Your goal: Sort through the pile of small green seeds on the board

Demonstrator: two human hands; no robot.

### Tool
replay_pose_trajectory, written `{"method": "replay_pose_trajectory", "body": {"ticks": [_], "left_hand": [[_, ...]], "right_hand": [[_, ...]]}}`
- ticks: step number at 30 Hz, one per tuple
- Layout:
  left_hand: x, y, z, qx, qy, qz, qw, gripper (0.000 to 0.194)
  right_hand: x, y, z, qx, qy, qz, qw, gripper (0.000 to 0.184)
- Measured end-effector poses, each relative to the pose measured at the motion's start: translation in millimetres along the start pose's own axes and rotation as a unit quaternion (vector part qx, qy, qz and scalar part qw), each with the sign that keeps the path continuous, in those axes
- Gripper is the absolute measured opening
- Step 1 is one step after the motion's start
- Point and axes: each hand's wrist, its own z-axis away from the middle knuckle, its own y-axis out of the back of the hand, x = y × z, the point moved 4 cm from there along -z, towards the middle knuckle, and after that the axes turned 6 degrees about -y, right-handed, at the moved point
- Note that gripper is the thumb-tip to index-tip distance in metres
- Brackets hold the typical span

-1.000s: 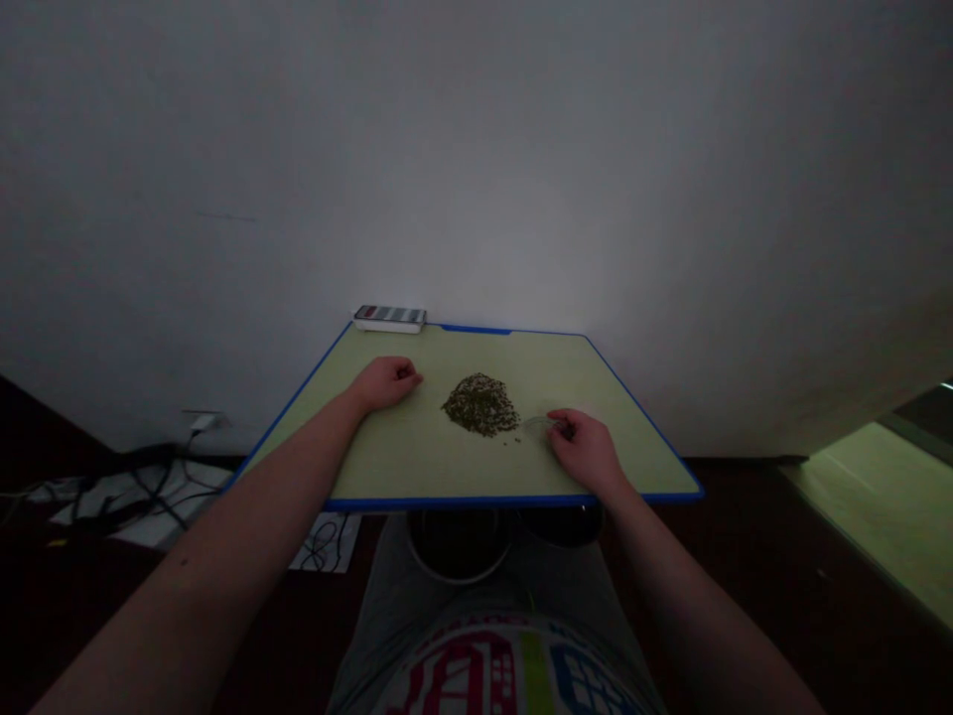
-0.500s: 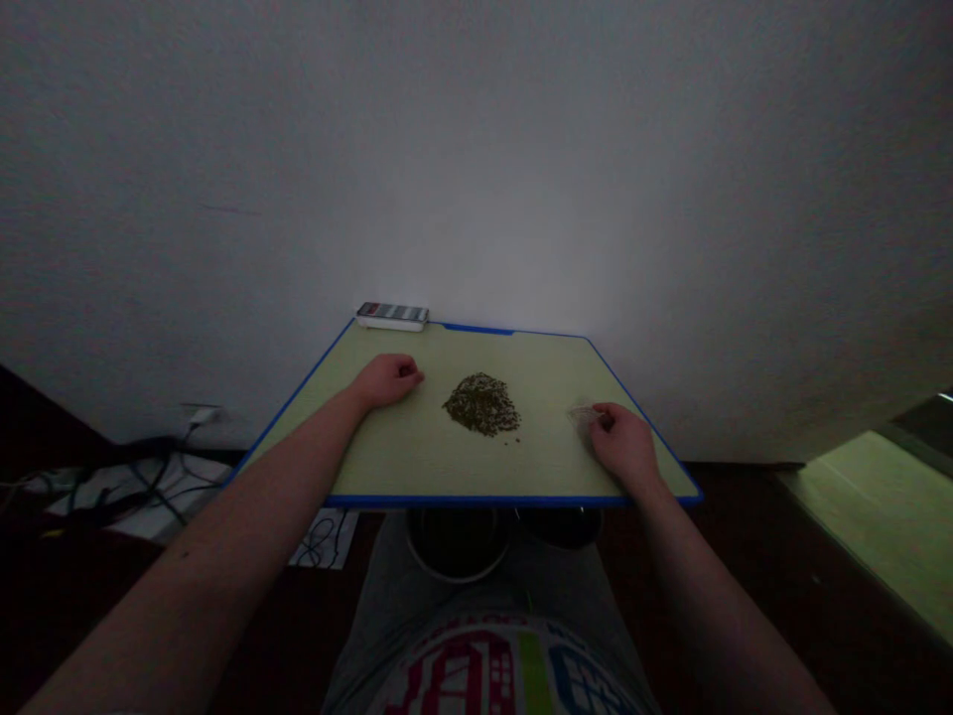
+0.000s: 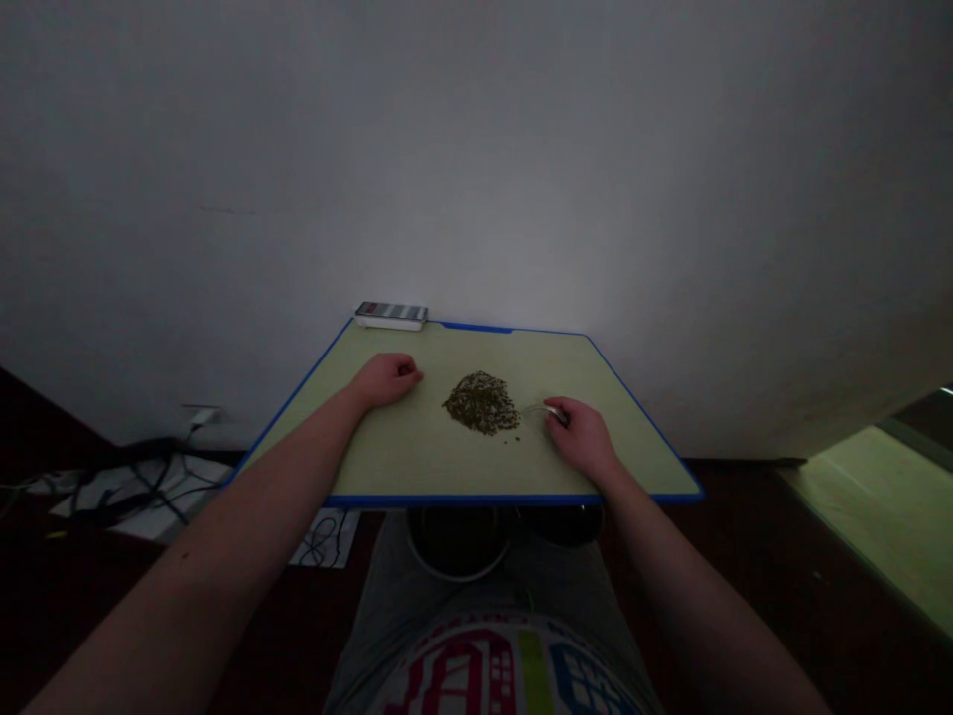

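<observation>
A loose heap of small brownish-green grains [image 3: 480, 403] lies mid-board, with a few strays at its lower right. To its left, my left hand [image 3: 387, 379] rests on the pale board [image 3: 417, 462], its fingers curled in and nothing visible in them. On the heap's right side my right hand [image 3: 581, 433] is closed on a thin shiny tool [image 3: 554, 411]. Its faint, see-through front end points at the heap's right edge. The dim light hides the tool's exact kind, and whether it touches the grains I cannot tell.
A white device with a dark striped top [image 3: 391, 316] sits at the board's far left corner by the wall. Below the near blue edge [image 3: 462, 500], two dark round bowls [image 3: 458, 544] rest at my lap. Cables [image 3: 156, 482] lie on the floor at left.
My right hand has moved left across the board with the thin shiny tool, from well right of the heap to close beside it. My left hand and the heap look the same.
</observation>
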Motion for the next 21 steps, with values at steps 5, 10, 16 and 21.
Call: {"method": "replay_pose_trajectory", "body": {"ticks": [5,10,16,21], "left_hand": [[0.7,0.5,1.0,0.001,-0.001,0.000,1.000,0.035],[-1.7,-0.3,0.2,-0.001,0.004,-0.005,1.000,0.034],[-3.4,-1.8,-0.8,0.001,-0.004,-0.004,1.000,0.034],[1.5,0.3,0.6,-0.004,-0.001,-0.003,1.000,0.035]], "right_hand": [[2.6,0.3,4.7,-0.026,0.004,-0.029,0.999,0.030],[5.1,2.7,12.4,-0.039,0.003,-0.047,0.998,0.031],[1.8,3.8,11.3,-0.044,0.002,-0.045,0.998,0.031],[-6.9,2.5,9.4,-0.053,0.011,-0.037,0.998,0.030]]}}
